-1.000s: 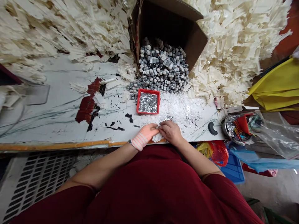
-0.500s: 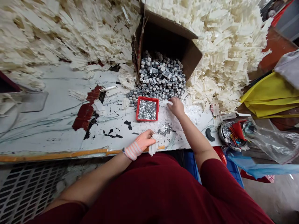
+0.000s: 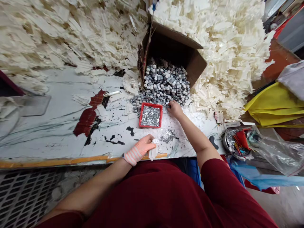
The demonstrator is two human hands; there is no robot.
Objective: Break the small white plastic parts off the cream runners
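Observation:
My left hand [image 3: 142,147], in an orange-and-white striped glove, grips a white plastic part [image 3: 153,151] above the table's front edge. My bare right hand [image 3: 175,109] is at the front of a heap of small grey-and-white cylinders [image 3: 163,80], which spills from a cardboard box [image 3: 197,66] lying on its side. Its fingers are closed together at the heap's edge; what they pinch, if anything, is too small to make out. Between the hands stands a red tray [image 3: 150,126] full of short metal pins [image 3: 150,116]. More loose pins [image 3: 169,135] lie on the table nearby.
Large piles of cream plastic parts [image 3: 220,60] rise at the back on both sides of the box. At right stand a metal bowl [image 3: 226,139] of mixed items and a yellow cloth [image 3: 273,101]. A clear plastic piece [image 3: 38,106] lies at left on the marble-patterned table [image 3: 61,126].
My right hand has come slightly left and closed its fingers at the edge of the cylinder heap. The left hand still holds the white part. The camera view has shifted a little.

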